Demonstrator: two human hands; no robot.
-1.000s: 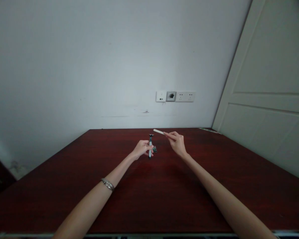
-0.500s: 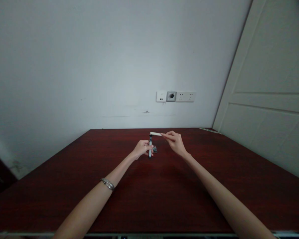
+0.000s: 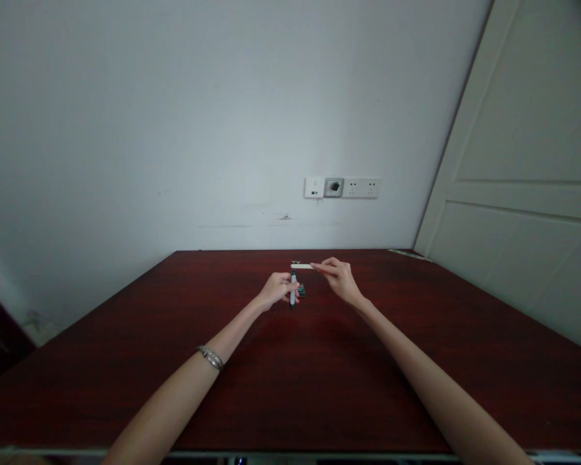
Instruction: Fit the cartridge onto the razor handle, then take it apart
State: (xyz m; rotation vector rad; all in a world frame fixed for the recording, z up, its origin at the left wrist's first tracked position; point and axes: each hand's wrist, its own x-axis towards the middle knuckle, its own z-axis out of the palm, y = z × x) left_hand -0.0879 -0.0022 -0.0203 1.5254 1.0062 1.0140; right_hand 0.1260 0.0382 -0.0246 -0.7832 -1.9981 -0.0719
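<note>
Two hands (image 3: 275,289) (image 3: 339,279), one stick (image 3: 302,266), one tool (image 3: 293,296)

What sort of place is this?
Probably a room in a home or small office: a dark red wood-look tabletop against a plain, scuffed white wall, power sockets set in it, and a pale panelled door or cabinet front at right.

Head-worn view, forward and down across a dark red tabletop (image 3: 290,394)

It looks from the tabletop's near side, six o'clock, toward the white wall (image 3: 252,116) at twelve, wide enough to catch a pale panelled surface (image 3: 527,142) between two and three; left hand (image 3: 274,290) and right hand (image 3: 341,281) show small, well away from the lens.
</note>
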